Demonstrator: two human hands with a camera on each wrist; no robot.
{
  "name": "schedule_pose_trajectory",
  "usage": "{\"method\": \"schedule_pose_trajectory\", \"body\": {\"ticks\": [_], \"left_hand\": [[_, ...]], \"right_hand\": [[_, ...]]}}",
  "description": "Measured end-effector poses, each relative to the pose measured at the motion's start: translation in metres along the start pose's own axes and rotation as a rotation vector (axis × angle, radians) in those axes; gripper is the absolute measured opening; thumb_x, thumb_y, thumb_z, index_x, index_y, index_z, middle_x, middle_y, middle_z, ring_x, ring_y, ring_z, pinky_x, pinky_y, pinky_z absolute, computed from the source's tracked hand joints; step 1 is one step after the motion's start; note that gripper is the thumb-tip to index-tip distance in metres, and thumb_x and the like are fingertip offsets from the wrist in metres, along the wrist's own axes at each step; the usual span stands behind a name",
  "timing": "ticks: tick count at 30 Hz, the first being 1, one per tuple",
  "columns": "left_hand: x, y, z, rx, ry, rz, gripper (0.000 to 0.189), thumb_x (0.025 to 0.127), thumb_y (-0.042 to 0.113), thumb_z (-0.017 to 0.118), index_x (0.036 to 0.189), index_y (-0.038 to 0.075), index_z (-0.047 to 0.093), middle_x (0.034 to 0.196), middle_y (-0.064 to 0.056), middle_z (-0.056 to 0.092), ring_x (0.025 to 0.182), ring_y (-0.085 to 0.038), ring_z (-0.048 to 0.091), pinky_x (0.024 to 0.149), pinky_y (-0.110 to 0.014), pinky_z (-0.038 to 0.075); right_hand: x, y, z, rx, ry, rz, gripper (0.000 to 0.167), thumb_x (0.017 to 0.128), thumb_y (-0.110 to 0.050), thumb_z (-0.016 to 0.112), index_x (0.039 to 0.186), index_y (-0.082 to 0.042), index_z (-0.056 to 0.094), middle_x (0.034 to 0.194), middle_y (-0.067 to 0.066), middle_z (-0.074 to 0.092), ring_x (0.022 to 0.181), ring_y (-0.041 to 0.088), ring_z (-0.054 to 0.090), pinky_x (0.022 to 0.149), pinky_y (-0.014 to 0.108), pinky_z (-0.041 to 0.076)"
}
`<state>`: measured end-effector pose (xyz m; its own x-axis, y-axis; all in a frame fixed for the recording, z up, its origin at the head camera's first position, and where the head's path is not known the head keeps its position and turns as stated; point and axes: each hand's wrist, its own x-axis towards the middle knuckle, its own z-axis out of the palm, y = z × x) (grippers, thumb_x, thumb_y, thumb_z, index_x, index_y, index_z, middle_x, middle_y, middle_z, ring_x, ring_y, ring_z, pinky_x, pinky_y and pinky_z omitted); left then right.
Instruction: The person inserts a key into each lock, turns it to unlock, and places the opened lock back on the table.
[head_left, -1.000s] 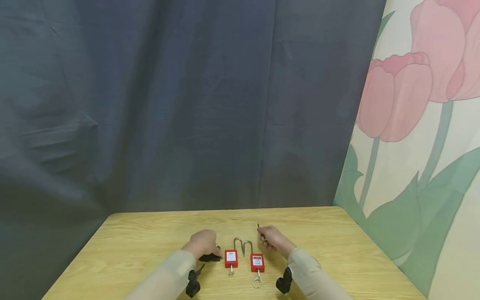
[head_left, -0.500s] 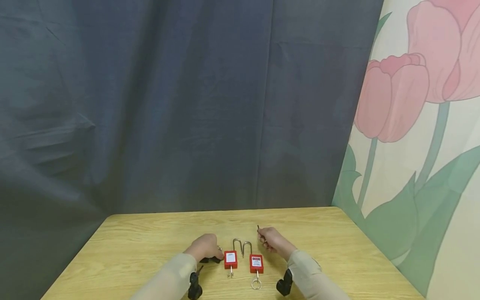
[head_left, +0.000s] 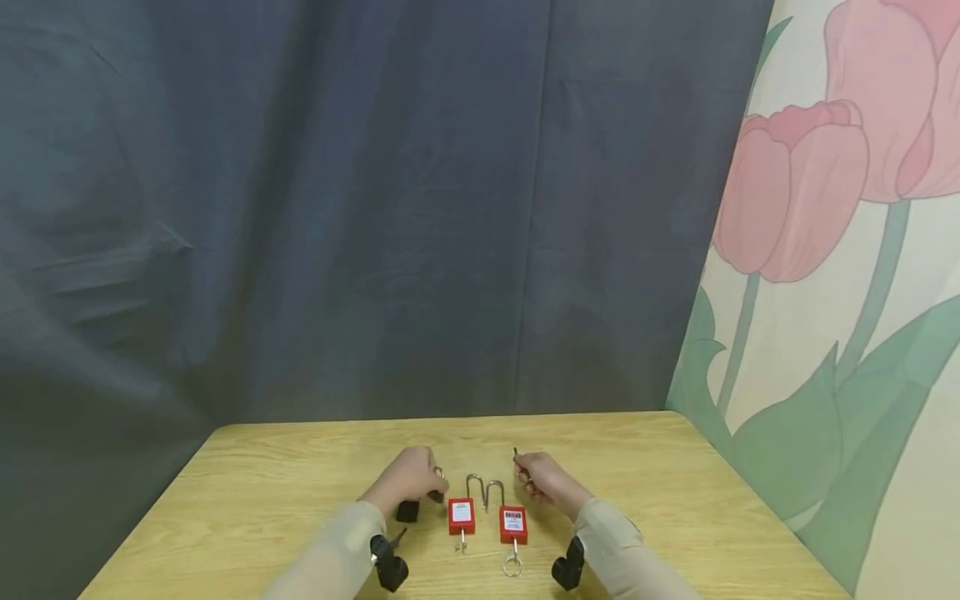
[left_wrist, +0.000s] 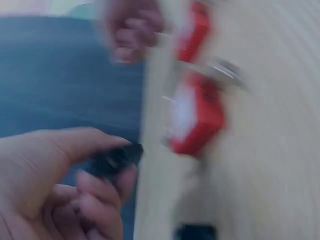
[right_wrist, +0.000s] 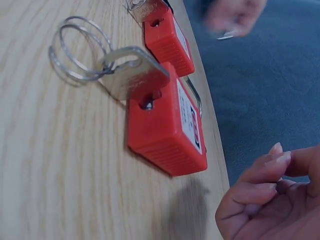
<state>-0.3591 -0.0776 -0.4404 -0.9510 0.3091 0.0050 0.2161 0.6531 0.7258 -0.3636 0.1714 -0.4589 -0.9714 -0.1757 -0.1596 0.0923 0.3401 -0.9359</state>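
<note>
My left hand [head_left: 407, 482] pinches a small black piece with a silver loop [left_wrist: 117, 160] between thumb and fingers, a little above the table; its exact kind is unclear. A second black block [head_left: 407, 511] lies on the table below that hand. Right of it lie two red padlocks side by side, the left one [head_left: 461, 517] and the right one [head_left: 513, 525]. Both have labels, silver shackles pointing away and keys in their near ends. Beyond the right padlock, my right hand [head_left: 546, 477] has curled fingers; a thin dark piece [head_left: 515, 454] sticks out at its fingertips.
The wooden table [head_left: 300, 475] ends at a dark curtain [head_left: 412, 250] behind. A wall painted with tulips [head_left: 795, 192] stands on the right. Black wrist cameras sit under both forearms, the left one [head_left: 390, 567] and the right one [head_left: 567, 562].
My left hand has risen and drawn slightly away from me with the black piece, showing the other black block on the table. My right hand and the red padlocks have stayed put.
</note>
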Motion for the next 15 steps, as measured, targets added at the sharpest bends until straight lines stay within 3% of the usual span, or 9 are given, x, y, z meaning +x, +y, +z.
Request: {"method": "schedule_pose_trajectory", "body": {"ticks": [2, 5, 8, 11, 15], "left_hand": [[0.003, 0.006, -0.009, -0.249, -0.009, -0.033, 0.033, 0.085, 0.014, 0.068, 0.063, 0.013, 0.043, 0.053, 0.006, 0.039, 0.045, -0.007, 0.029, 0.044, -0.021, 0.03], [0.005, 0.017, -0.017, -0.649, -0.036, -0.101, 0.016, 0.093, 0.018, 0.061, 0.092, 0.003, 0.055, 0.059, 0.003, 0.049, 0.043, -0.001, 0.033, 0.042, -0.015, 0.031], [0.006, 0.026, -0.018, -0.95, -0.062, -0.159, 0.032, 0.098, 0.019, 0.053, 0.119, -0.004, 0.048, 0.06, 0.004, 0.049, 0.04, 0.003, 0.032, 0.039, -0.011, 0.027], [0.006, 0.03, -0.014, -1.102, -0.082, -0.2, 0.033, 0.099, 0.019, 0.05, 0.124, -0.001, 0.042, 0.059, 0.006, 0.047, 0.039, 0.004, 0.031, 0.039, -0.01, 0.026], [0.005, 0.032, -0.01, -1.145, -0.091, -0.216, 0.039, 0.098, 0.019, 0.052, 0.129, 0.0, 0.038, 0.058, 0.005, 0.047, 0.039, 0.005, 0.032, 0.04, -0.009, 0.028]], "right_hand": [[0.001, 0.001, 0.0, 0.003, 0.012, 0.006, 0.033, 0.104, -0.02, 0.035, 0.077, -0.008, 0.05, 0.059, -0.007, 0.038, 0.05, 0.006, 0.033, 0.046, 0.019, 0.027], [0.0, 0.0, 0.0, -0.007, 0.022, 0.009, 0.034, 0.104, -0.021, 0.035, 0.076, -0.009, 0.049, 0.059, -0.007, 0.038, 0.05, 0.006, 0.032, 0.046, 0.019, 0.027], [-0.001, -0.002, 0.001, -0.011, 0.013, 0.008, 0.034, 0.104, -0.021, 0.034, 0.075, -0.009, 0.048, 0.059, -0.007, 0.038, 0.05, 0.006, 0.032, 0.046, 0.019, 0.027], [0.0, -0.004, 0.004, -0.005, 0.0, 0.006, 0.035, 0.104, -0.021, 0.034, 0.074, -0.01, 0.047, 0.058, -0.007, 0.037, 0.05, 0.006, 0.031, 0.046, 0.019, 0.027], [0.0, -0.004, 0.007, 0.001, -0.011, 0.001, 0.035, 0.104, -0.021, 0.034, 0.072, -0.012, 0.047, 0.058, -0.007, 0.036, 0.049, 0.006, 0.031, 0.046, 0.019, 0.027]]}}
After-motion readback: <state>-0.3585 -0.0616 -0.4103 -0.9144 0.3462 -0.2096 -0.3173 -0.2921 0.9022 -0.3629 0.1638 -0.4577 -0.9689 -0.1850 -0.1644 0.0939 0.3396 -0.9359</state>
